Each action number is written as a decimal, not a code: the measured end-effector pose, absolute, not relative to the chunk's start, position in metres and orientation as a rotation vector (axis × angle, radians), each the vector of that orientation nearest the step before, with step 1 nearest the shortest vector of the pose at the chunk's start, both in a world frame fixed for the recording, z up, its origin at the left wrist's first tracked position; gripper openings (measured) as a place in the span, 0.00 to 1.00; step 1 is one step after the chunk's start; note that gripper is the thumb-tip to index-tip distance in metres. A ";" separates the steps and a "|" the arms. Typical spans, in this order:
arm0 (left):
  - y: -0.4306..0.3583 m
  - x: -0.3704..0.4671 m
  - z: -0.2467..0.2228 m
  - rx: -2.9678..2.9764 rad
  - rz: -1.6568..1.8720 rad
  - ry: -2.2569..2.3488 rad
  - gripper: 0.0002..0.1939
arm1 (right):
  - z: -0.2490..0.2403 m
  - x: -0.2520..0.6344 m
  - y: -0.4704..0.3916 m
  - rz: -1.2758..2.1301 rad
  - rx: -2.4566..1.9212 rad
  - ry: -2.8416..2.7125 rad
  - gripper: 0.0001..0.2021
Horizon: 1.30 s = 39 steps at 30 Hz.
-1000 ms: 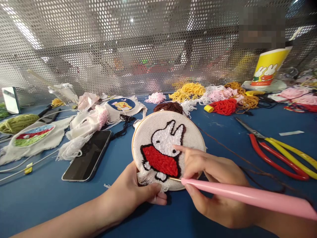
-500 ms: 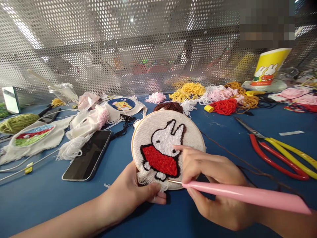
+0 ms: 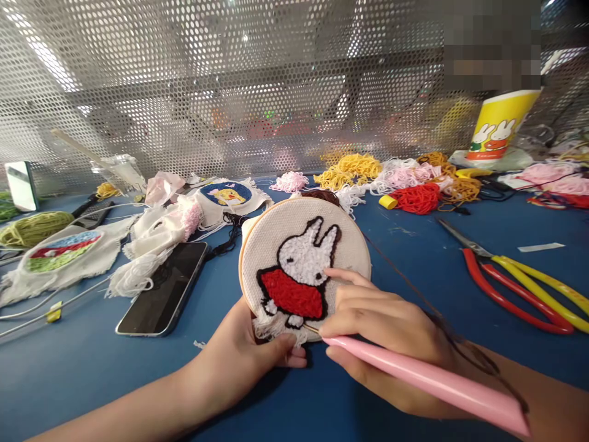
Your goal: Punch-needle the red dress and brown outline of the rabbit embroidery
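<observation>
My left hand (image 3: 257, 344) grips the lower left edge of a round embroidery hoop (image 3: 245, 270), thumb in front by the frayed fabric threads. Stretched in the hoop is cream cloth (image 3: 267, 227) bearing a white rabbit (image 3: 306, 261) outlined in black with a red body (image 3: 292, 294). My right hand (image 3: 386, 337) is closed around a pink punch needle (image 3: 423, 371). Its metal tip meets the cloth near the rabbit's foot, at the lower edge. One finger of that hand rests by the rabbit's face. Dark brown yarn (image 3: 405, 279) trails from behind the hoop toward the right wrist.
A phone (image 3: 170, 294) lies left of the hoop, near stitched cloth pieces (image 3: 69, 252) and white yarn (image 3: 131, 276). Scissors with red and yellow handles (image 3: 519, 288) lie at right. Red yarn (image 3: 416, 198), yellow yarn (image 3: 350, 170) and a yellow cup (image 3: 501, 126) stand before a perforated metal panel (image 3: 276, 80).
The hoop has shifted slightly left and up and turned a little. My right hand has moved left with the punch needle, whose handle now slopes more steeply downward.
</observation>
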<state>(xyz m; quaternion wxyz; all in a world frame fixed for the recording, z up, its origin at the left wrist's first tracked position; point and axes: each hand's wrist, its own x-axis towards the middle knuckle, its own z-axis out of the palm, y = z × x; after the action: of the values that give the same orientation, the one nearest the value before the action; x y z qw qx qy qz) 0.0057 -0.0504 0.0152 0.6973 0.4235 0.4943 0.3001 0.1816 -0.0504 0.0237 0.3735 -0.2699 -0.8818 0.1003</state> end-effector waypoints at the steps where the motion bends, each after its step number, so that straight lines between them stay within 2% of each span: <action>1: -0.051 0.006 0.015 0.946 0.677 1.104 0.19 | 0.024 0.180 -0.051 0.245 -0.730 -2.251 0.04; 12: -0.054 0.009 0.015 0.988 0.716 1.091 0.19 | 0.010 0.167 -0.056 0.097 -0.734 -2.069 0.06; 18: -0.057 0.011 0.020 1.063 0.712 1.057 0.16 | 0.004 0.167 -0.052 -0.092 -0.701 -2.168 0.09; 25: -0.060 0.011 0.017 1.058 0.684 1.037 0.18 | 0.004 0.165 -0.050 -0.197 -0.734 -2.181 0.12; 31: -0.058 0.010 0.019 1.068 0.693 1.034 0.16 | 0.002 0.166 -0.051 -0.034 -0.754 -2.155 0.09; 39: -0.052 0.008 0.020 0.969 0.682 1.096 0.21 | 0.023 0.180 -0.056 0.346 -0.738 -2.053 0.03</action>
<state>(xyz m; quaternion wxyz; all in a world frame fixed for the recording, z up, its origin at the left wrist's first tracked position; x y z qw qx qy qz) 0.0076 -0.0520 0.0199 0.6916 0.4335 0.4906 0.3052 0.1801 -0.0561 0.0230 0.4499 -0.2984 -0.8301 0.1398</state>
